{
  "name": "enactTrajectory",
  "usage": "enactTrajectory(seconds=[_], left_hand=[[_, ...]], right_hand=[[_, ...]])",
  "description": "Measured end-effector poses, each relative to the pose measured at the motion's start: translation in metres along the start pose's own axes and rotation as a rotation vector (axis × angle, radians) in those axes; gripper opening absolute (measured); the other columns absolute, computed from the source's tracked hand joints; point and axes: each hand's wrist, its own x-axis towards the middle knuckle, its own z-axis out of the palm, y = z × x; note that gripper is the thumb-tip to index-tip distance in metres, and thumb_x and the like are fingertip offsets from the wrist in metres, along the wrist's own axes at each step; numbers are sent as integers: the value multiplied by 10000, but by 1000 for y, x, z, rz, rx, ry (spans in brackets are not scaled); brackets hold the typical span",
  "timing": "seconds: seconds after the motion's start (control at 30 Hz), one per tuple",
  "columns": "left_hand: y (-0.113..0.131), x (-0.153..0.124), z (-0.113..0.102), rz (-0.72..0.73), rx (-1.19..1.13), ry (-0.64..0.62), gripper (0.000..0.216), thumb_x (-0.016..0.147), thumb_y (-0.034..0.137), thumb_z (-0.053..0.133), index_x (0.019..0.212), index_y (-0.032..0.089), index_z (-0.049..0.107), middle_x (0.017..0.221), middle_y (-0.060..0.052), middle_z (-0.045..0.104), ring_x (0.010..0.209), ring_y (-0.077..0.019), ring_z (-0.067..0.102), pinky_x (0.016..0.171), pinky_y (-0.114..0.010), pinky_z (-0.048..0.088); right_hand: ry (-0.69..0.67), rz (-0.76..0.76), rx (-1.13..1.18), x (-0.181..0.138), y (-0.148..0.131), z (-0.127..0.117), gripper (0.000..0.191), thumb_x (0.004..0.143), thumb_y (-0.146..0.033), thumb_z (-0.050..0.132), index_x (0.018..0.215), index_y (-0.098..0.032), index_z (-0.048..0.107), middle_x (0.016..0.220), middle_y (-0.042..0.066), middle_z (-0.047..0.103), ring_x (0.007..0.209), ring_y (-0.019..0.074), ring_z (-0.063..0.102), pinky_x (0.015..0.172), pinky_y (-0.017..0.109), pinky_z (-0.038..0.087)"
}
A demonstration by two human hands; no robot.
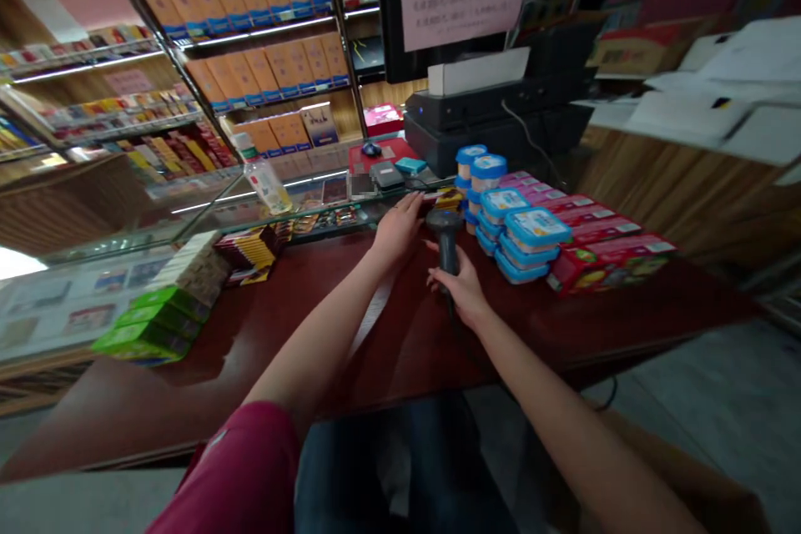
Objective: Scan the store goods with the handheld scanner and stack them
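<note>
My right hand point(461, 284) is wrapped round the handle of a dark barcode scanner point(446, 246), held upright over the dark red counter with its head tilted forward. To the left of it, my left hand point(399, 227) reaches out with its fingers stretched forward. Its fingertips are at the near end of some yellow and brown packets point(448, 199); whether they touch them I cannot make out. Right beside the scanner stand stacked tubs with blue lids point(535, 225), both round and rectangular. Red boxes point(613, 254) line up behind and to the right of the tubs.
On the counter's left lie green packs point(153, 325), pale boxes point(191, 267) and yellow-brown packets point(250, 253). A clear bottle point(264, 175) stands on the glass case. Farther back are a card reader point(388, 176), a mouse point(371, 148) and a black till machine point(488, 117).
</note>
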Motion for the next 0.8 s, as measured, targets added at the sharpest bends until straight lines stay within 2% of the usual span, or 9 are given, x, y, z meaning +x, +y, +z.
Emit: enactTrajectory(seconds=[0.1,0.2,0.3,0.37,0.47,0.53,0.67,0.8], left_hand=[[6,26,24,-37,-32,15,681,940,21,496,1604,142,405,1666,-169,398,1576,-247,345,1279,-417,348],[2,32,38,-93,-70,70,623,950,15,449,1555,158,489,1642,-137,447,1574,-221,349,1272,-385,354],[-3,26,35,-104,-80,88,540,953,46,483,1444,226,617,1569,-91,553,1540,-218,415,1242,-381,394],[-7,16,26,-91,-92,100,537,924,73,571,1420,266,639,1550,-63,577,1500,-241,476,1213,-379,428],[-14,-7,8,-122,-167,179,501,945,130,601,1419,286,649,1479,-42,645,1357,-262,623,1147,-359,486],[-24,-29,-3,-215,-263,273,406,1000,177,555,1367,274,696,1376,-39,718,1247,-250,696,1096,-344,518],[-60,-84,-20,-507,-545,397,292,959,200,654,1224,190,778,1225,-78,785,1149,-266,741,1037,-373,557],[-103,-141,-37,-812,-932,443,298,906,171,707,1191,122,778,1104,-100,812,960,-227,780,931,-373,610]], right_hand=[[38,-2,32,5,2,4,576,660,-266,760,1214,-271,601,1418,85,676,588,109,641,479,253,493],[87,-10,106,10,4,3,538,668,-267,747,1187,-265,606,1439,89,667,576,100,639,459,241,479],[115,-10,142,12,5,1,516,674,-280,752,1171,-263,616,1445,90,667,571,98,636,452,239,487],[106,-12,140,11,4,0,514,677,-282,763,1171,-262,623,1445,91,669,564,96,634,451,241,492],[58,1,127,6,-2,1,522,681,-284,787,1179,-264,635,1429,92,682,552,95,636,454,244,497],[-15,21,115,1,-7,2,516,686,-287,802,1179,-259,650,1414,96,692,545,94,636,457,246,501],[-230,77,48,-7,-9,12,492,700,-276,811,1170,-224,675,1301,109,750,506,93,619,435,245,487],[-403,126,-34,-8,0,44,526,688,-251,832,1189,-217,676,1172,95,798,464,89,596,401,230,455]])
